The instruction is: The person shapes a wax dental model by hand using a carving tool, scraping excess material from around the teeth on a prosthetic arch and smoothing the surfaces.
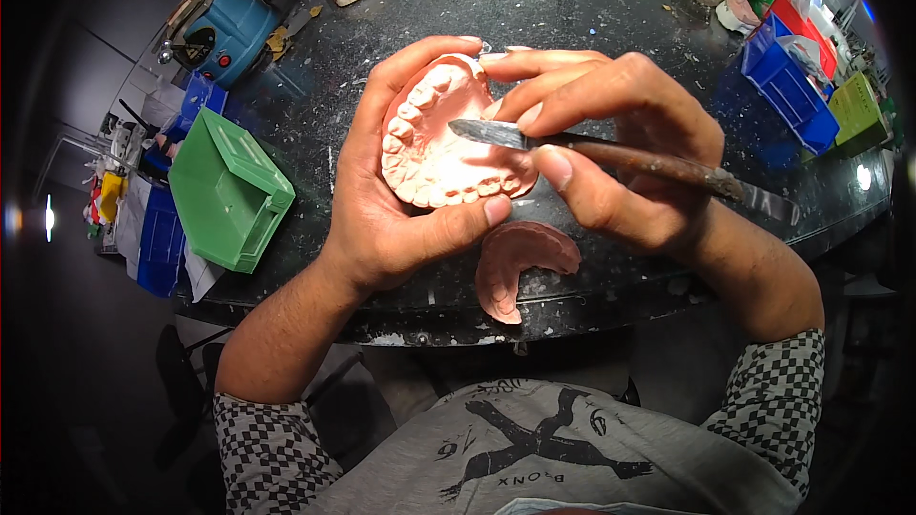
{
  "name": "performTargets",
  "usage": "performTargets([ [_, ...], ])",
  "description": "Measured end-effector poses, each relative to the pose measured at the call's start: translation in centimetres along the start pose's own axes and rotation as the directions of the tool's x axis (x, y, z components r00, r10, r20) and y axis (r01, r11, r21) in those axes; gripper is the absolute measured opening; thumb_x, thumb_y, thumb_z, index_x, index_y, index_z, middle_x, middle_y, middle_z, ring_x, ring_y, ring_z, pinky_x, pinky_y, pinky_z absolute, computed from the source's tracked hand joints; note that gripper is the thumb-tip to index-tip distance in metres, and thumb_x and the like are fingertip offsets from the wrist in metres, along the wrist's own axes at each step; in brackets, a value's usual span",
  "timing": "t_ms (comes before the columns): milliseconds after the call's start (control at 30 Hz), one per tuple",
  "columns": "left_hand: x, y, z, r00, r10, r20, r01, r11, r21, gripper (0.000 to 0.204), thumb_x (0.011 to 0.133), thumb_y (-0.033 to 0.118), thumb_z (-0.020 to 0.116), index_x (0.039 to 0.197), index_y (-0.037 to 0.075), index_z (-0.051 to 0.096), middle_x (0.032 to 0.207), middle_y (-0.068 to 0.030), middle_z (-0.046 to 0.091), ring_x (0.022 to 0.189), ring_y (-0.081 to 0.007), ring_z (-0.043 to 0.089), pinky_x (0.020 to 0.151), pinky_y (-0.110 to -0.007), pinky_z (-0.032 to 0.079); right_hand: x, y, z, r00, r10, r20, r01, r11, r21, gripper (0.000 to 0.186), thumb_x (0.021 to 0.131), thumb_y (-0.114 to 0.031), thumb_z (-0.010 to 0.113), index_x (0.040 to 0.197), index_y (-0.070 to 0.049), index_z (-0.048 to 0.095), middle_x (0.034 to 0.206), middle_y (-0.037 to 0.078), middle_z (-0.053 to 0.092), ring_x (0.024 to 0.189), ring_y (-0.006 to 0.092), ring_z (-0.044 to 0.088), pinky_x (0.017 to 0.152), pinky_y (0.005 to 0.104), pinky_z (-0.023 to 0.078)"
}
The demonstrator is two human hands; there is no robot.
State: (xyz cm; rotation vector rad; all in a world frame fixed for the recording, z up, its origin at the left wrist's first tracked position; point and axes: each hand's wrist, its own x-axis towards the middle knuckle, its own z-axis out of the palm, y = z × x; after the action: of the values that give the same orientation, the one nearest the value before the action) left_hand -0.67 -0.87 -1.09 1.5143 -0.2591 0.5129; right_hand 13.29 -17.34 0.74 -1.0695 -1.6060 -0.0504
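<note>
Grey shirt (401,472) here, and right across its chest a bold black print (534,443), broad strokes crossing like an X, small dark lettering (458,445) dotted around it! Out to the sides, left sleeve (272,448) and right sleeve (778,405) both burst into dark-and-pale checks, cut off near the elbows, leaving forearms (286,334) and hands (377,210) bare.

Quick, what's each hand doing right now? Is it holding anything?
Left hand: closed around the pink dental cast.
Right hand: closed on the knife, gripping its brown handle.
</note>
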Motion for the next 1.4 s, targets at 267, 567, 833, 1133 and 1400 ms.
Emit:
performTargets([
  [267,0.1,-0.1,-0.1,0.997,0.080,-0.004,-0.080,0.994,0.073,0.087,0.074,0.006,0.082,0.146,0.002,0.034,0.133,-0.0109,0.049,0.121,-0.0187,0.054,0.103,-0.034,0.047,0.3,-0.2,-0.2,0.998,-0.059,0.020,0.059,0.998,-0.008,0.020,0.087,0.001,0.061,0.106,0.004,0.059,0.103,0.024,0.069,0.114,0.0400,0.064,0.108,0.0574,0.042],
  [567,0.0,0.8,0.1,0.998,-0.024,-0.060,0.024,1.000,0.007,0.082,0.074,0.012,0.083,0.141,0.001,0.037,0.123,-0.0114,0.054,0.113,-0.0174,0.058,0.097,-0.033,0.050,0.0,-0.1,-0.4,0.997,-0.062,-0.050,0.056,0.991,-0.121,0.026,0.092,0.000,0.060,0.116,0.005,0.051,0.110,0.022,0.064,0.114,0.0340,0.064,0.107,0.0519,0.045],
  [833,-0.1,1.4,0.7,0.972,-0.169,-0.161,0.178,0.983,0.044,0.088,0.070,0.029,0.083,0.139,-0.001,0.037,0.106,-0.0151,0.065,0.092,-0.0179,0.066,0.079,-0.028,0.058,-0.1,0.4,-0.1,0.993,-0.027,-0.111,0.017,0.995,-0.094,0.028,0.099,-0.003,0.055,0.124,0.003,0.045,0.117,0.022,0.062,0.110,0.0284,0.065,0.105,0.0451,0.048],
  [1133,0.0,0.8,0.5,0.987,-0.131,-0.091,0.126,0.991,-0.054,0.083,0.075,0.017,0.080,0.142,-0.001,0.034,0.123,-0.0169,0.058,0.104,-0.0224,0.066,0.079,-0.036,0.063,0.1,0.5,0.0,0.994,-0.070,-0.079,0.067,0.997,-0.045,0.024,0.107,-0.017,0.045,0.116,0.003,0.054,0.105,0.022,0.069,0.105,0.0325,0.069,0.102,0.0519,0.049],
  [1400,0.2,0.5,0.0,0.987,-0.138,-0.085,0.136,0.990,-0.023,0.082,0.074,0.009,0.078,0.143,-0.001,0.033,0.129,-0.0164,0.055,0.106,-0.0215,0.065,0.079,-0.035,0.064,0.1,0.5,0.1,0.997,-0.065,-0.043,0.062,0.995,-0.075,0.017,0.098,0.000,0.051,0.113,0.003,0.057,0.107,0.022,0.070,0.111,0.0340,0.067,0.105,0.0518,0.046],
])
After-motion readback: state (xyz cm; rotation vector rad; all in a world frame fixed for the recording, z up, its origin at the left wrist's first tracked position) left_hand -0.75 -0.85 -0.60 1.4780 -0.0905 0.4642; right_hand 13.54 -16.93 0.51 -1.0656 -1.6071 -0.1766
